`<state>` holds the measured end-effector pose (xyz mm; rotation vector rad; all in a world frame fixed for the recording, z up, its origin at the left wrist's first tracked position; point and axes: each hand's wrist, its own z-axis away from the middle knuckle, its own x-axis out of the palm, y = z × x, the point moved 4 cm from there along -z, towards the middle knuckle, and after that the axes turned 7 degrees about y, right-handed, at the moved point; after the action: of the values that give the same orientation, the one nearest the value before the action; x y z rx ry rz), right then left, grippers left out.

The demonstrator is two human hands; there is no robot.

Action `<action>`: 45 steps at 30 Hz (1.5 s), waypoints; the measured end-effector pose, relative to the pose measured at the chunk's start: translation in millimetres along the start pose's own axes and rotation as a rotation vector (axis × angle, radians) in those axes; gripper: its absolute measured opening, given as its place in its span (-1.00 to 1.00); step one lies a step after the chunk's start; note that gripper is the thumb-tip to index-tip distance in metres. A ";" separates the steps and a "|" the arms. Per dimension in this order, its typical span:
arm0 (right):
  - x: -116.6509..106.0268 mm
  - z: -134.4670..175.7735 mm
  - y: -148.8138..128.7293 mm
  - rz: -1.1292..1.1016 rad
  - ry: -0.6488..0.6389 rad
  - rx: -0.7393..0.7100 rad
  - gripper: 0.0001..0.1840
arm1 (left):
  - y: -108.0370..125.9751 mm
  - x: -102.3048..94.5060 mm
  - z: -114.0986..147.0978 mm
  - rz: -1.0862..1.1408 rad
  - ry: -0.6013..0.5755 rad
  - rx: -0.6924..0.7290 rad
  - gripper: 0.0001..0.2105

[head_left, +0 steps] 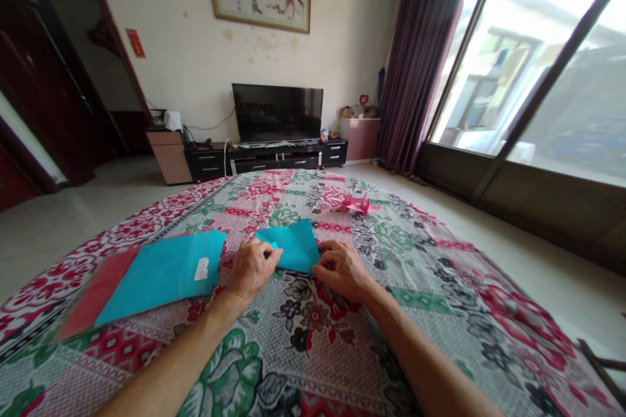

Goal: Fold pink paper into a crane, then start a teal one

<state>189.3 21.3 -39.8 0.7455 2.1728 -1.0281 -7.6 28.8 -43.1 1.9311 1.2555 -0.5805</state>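
A small sheet of turquoise paper lies between my hands on the patterned tablecloth. My left hand pinches its left side, where a small piece of the paper is turned up near the thumb. At the paper's right edge, my right hand has its thumb and bent fingers closed on the border. To the left rests a clear packet of turquoise and red paper with a white label. Beyond my right hand sit pink folded paper figures.
The cloth covers a round table whose far edge curves ahead of me. Past it stand a low black cabinet and a television. A dark curtain hangs beside large windows on the right.
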 end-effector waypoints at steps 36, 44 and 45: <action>10.5 -7.4 -3.7 -0.031 0.001 0.098 -0.75 | -14.5 7.5 -8.0 0.138 0.038 0.110 -0.97; 13.2 -4.9 -0.6 -0.061 0.031 0.077 -0.73 | -11.7 9.5 -4.5 0.111 0.056 0.106 -0.81; 12.6 -4.8 -0.1 -0.073 0.026 0.067 -0.72 | -10.9 9.3 -4.1 0.107 0.050 0.107 -0.80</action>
<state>179.6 28.0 -46.4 0.7187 2.2113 -1.1389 -13.7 39.9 -50.8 2.0992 1.1643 -0.5579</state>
